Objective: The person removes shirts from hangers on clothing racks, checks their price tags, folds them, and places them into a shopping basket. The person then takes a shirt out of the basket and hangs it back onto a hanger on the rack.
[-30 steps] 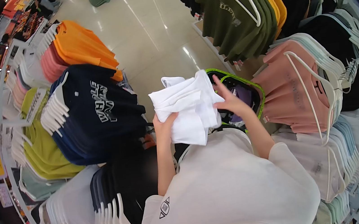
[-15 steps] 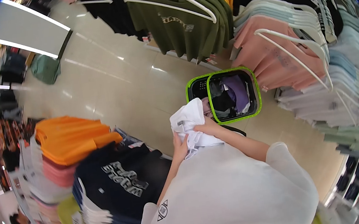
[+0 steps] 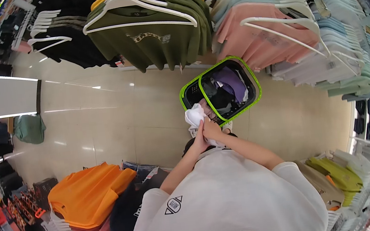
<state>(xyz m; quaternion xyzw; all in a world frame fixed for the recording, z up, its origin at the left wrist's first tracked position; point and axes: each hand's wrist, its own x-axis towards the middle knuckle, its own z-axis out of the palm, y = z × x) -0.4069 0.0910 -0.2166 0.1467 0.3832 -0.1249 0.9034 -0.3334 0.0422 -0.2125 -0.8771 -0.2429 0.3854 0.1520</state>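
A bunched white cloth garment [image 3: 195, 115] is gathered between my two hands in front of my body. My left hand [image 3: 200, 135] wraps round it from the left, and my right hand [image 3: 212, 129] grips it from the right, the two almost touching. Part of the cloth hangs below the hands; its exact kind does not show. Just beyond it on the floor stands a black shopping basket [image 3: 259, 92] with a lime-green rim and handle. Inside lie a purple garment [image 3: 236, 85] and darker clothes.
Olive T-shirts [image 3: 150, 45] and pink T-shirts [image 3: 265, 34] hang on white hangers ahead. Orange [image 3: 88, 193] and navy garments are on a rack at my left, with a tan garment [image 3: 321, 184] at my right. Shiny tiled floor [image 3: 97, 122] runs between racks.
The white cloth is more tightly bunched, and my hands have drawn closer together. My view has turned, with the racks shifting across it; the basket stays just ahead.
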